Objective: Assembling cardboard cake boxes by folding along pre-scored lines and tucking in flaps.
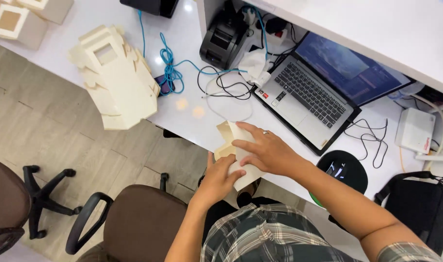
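A person's right hand (265, 153) lies flat, fingers spread, on a cream folded carton (237, 154) at the near edge of the white worktop (192, 114), while the left hand (221, 177) curls around its lower side. A laptop (318, 87) sits just right; bare worktop opens left toward stacked carton blanks (117, 80).

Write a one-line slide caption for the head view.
Both hands, left hand and right hand, press a cream cardboard blank at the white desk edge, beside an open laptop.
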